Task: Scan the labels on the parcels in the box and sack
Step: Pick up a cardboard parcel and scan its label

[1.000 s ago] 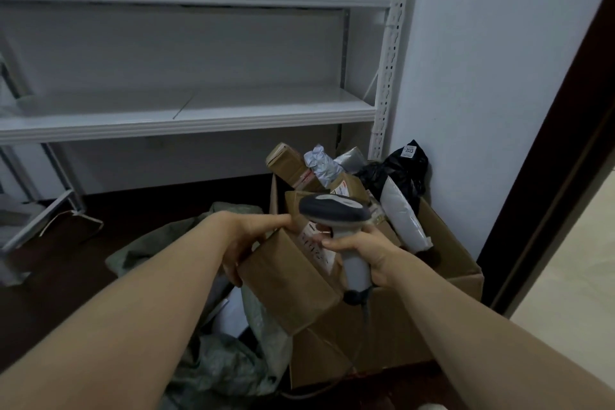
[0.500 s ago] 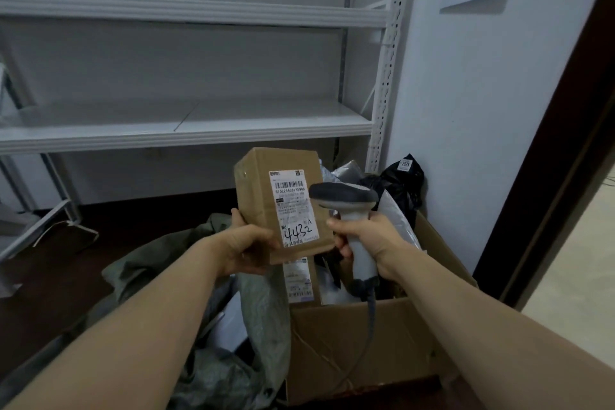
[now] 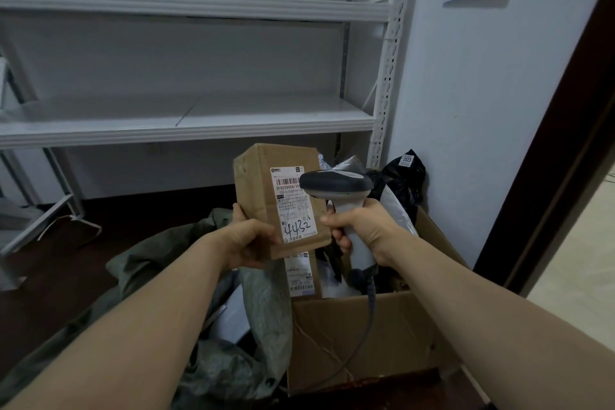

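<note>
- Left hand [image 3: 253, 243] grips the brown parcel [image 3: 259, 183] at its lower left corner, thumb on the front face and fingers curled behind. The parcel is upright, lifted above the sack and box, at about 6 o'clock from frame centre.
- Right hand [image 3: 364, 230] is wrapped around the grip of the scanner [image 3: 336, 181]. Whether a finger is on the trigger cannot be told.
- The label [image 3: 294, 210] faces the camera, with "4432" handwritten low on it. The scanner head sits at 3 o'clock of the barcode and covers the label's upper right corner.
- The barcode bars look reddish, probably from the scan beam.
- The box [image 3: 366, 336] lies at 5 o'clock and the green sack [image 3: 263, 306] at 7 o'clock, the two touching. Another labelled parcel [image 3: 299, 273] stands in the box directly under the held one.
- Judgement on the step: aim the scanner's nose across the full barcode width. Keep the left thumb off the print, hold the carton steady and flat to the beam, and back the head off slightly if the beam clips the code.
- Against 0.5 s ago: the scanner head has moved toward 9 o'clock, from beside the label to overlapping it. The reddish tint is new.
- Against 1.0 s ago: the parcel was low and tilted in the box mouth. It is now raised and upright.
</note>
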A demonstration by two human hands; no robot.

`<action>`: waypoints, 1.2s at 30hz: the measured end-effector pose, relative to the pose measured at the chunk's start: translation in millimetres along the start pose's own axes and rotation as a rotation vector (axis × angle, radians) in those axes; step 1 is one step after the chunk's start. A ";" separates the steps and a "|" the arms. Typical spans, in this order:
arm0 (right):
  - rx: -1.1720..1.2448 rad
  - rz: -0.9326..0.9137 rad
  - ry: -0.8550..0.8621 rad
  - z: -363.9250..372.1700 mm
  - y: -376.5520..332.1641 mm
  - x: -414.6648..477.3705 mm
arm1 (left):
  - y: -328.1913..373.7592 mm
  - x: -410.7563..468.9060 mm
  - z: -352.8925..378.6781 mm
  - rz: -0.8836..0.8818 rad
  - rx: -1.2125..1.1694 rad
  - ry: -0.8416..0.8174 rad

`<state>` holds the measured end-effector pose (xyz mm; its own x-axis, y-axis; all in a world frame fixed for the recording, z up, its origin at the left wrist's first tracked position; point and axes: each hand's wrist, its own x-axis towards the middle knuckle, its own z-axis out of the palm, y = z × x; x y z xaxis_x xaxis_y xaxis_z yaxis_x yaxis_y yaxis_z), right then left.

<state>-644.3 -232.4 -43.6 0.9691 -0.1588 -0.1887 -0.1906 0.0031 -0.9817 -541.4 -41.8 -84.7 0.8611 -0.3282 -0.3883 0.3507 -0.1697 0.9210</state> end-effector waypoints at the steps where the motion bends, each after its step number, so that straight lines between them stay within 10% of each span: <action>1: -0.001 -0.001 -0.004 -0.3 0.0 -0.1 | -0.5 1.5 -0.8 -0.002 0.003 0.001; 36: -0.038 0.011 -0.058 0.7 -0.2 -3.8 | -2.7 0.0 -18.3 -0.008 -0.004 0.084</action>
<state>-647.9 -231.1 -42.7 0.9741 -0.1014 -0.2021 -0.2064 -0.0330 -0.9779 -535.5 -24.4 -86.7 0.8860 -0.2477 -0.3921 0.3591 -0.1685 0.9179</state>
